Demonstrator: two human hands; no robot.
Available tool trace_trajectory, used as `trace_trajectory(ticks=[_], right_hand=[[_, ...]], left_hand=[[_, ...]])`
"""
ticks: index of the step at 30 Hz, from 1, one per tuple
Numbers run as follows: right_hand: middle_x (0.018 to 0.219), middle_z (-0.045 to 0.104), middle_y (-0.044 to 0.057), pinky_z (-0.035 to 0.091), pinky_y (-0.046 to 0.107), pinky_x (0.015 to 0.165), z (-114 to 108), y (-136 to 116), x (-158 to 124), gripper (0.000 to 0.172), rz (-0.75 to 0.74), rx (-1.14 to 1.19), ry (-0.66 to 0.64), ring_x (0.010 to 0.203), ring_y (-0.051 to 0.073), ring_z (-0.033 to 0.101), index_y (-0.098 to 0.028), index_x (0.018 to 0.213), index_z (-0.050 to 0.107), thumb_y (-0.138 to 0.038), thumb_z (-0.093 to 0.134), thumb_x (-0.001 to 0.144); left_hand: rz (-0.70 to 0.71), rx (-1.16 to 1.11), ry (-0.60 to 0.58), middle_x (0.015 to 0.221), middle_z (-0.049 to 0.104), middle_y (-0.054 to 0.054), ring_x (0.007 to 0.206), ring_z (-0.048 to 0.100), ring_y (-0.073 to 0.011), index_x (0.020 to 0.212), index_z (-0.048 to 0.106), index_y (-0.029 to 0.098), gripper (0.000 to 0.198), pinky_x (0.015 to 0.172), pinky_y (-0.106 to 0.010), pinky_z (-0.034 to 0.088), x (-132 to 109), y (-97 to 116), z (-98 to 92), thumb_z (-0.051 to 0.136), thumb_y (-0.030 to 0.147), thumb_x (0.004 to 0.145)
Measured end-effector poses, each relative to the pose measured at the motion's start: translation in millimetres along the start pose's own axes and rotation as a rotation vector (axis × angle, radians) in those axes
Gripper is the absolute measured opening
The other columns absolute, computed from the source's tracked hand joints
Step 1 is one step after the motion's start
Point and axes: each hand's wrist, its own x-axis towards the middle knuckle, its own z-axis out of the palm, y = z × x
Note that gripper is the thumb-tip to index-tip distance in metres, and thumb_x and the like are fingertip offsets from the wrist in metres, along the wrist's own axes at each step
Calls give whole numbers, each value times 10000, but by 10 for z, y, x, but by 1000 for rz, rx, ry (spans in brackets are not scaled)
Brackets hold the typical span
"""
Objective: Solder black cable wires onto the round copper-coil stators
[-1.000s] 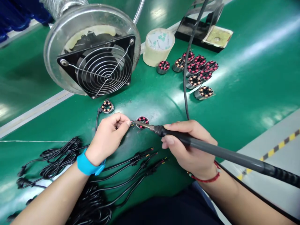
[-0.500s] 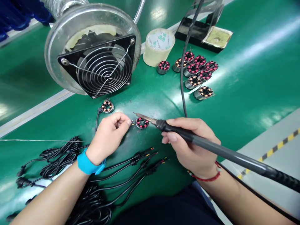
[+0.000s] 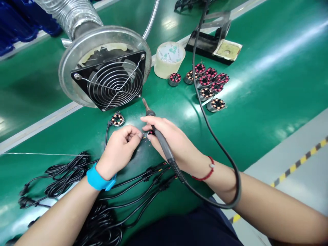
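Observation:
My left hand (image 3: 121, 145) is closed in a pinch, with the ends of thin wires (image 3: 144, 137) showing at its fingertips. The rest of these wires is hidden by the hand. In my right hand (image 3: 171, 140) is a soldering iron (image 3: 162, 141), its metal tip pointing up and away towards the fan. The thumb and fingers of that hand are also at a small stator with red windings (image 3: 151, 132), mostly covered by them; whether they grip it is unclear. Behind my left hand stands a stator with copper-coloured windings (image 3: 117, 119), joined to a black cable.
A fume extractor fan (image 3: 118, 83) stands at the back left. Beyond are a tape roll (image 3: 166, 65), several stators (image 3: 205, 82) and an iron stand with a sponge (image 3: 228, 49). Black cables (image 3: 102, 218) lie in front. The iron's cord (image 3: 212, 133) loops over my right forearm.
My right hand has moved left to the red-wound stator and turned the soldering iron, so its tip now points away from me. My left hand keeps its pinch. The view has shifted slightly.

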Motion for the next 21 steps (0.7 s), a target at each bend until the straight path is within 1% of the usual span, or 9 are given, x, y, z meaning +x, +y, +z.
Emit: trace_trajectory(ticks=[4, 8, 10, 12, 14, 17, 19, 21], right_hand=[[911, 664, 26, 485, 402, 881, 117, 83, 24, 387, -3, 47, 27, 910, 192, 606, -223, 1236, 488, -74, 445, 881], [915, 647, 23, 481, 371, 864, 115, 82, 4, 410, -60, 42, 99, 884, 184, 590, -219, 1239, 467, -61, 457, 862], [902, 634, 19, 482, 361, 839, 105, 66, -14, 421, -101, 11, 131, 859, 187, 574, -227, 1242, 467, -66, 475, 853], [880, 627, 18, 478, 367, 821, 102, 51, -24, 434, -124, -16, 129, 847, 197, 557, -237, 1244, 474, -69, 490, 844], [868, 629, 19, 470, 372, 810, 107, 40, -23, 456, -132, -22, 113, 850, 205, 550, -243, 1248, 479, -58, 494, 831], [859, 637, 10, 462, 369, 806, 124, 32, -13, 474, -132, -1, 101, 840, 198, 553, -256, 1253, 472, -50, 491, 826], [850, 638, 2, 458, 374, 820, 135, 33, -11, 457, -127, 15, 103, 836, 191, 558, -259, 1243, 466, -60, 495, 833], [845, 637, -1, 456, 383, 842, 142, 36, -16, 435, -118, 40, 108, 849, 187, 569, -254, 1231, 461, -71, 501, 838]], left_hand=[[19, -5, -3, 595, 483, 45, 541, 412, -88, 709, 571, 162, 171, 527, -219, 344, -2, -13, -6, 525, 281, 823], [-6, -32, -1, 643, 522, 28, 553, 441, -94, 761, 591, 159, 154, 527, -222, 364, -24, -3, -23, 518, 280, 821], [-8, -79, 14, 654, 522, 29, 550, 450, -94, 774, 572, 164, 110, 518, -219, 370, -38, -2, -29, 521, 257, 805], [0, -113, 34, 628, 496, 40, 542, 449, -93, 748, 533, 176, 58, 510, -214, 370, -49, -9, -33, 527, 223, 781], [5, -116, 42, 597, 467, 50, 529, 443, -93, 721, 504, 184, 61, 499, -211, 362, -58, -18, -37, 528, 207, 772], [12, -107, 17, 598, 487, 47, 530, 464, -99, 741, 505, 186, 73, 499, -216, 372, -77, -28, -43, 519, 220, 804], [47, -88, 9, 641, 533, 32, 570, 500, -110, 768, 523, 186, 84, 536, -229, 405, -93, -31, -48, 518, 238, 834], [117, -31, 16, 747, 598, 5, 672, 548, -127, 791, 551, 184, 89, 632, -251, 448, -110, -33, -55, 529, 242, 854]])
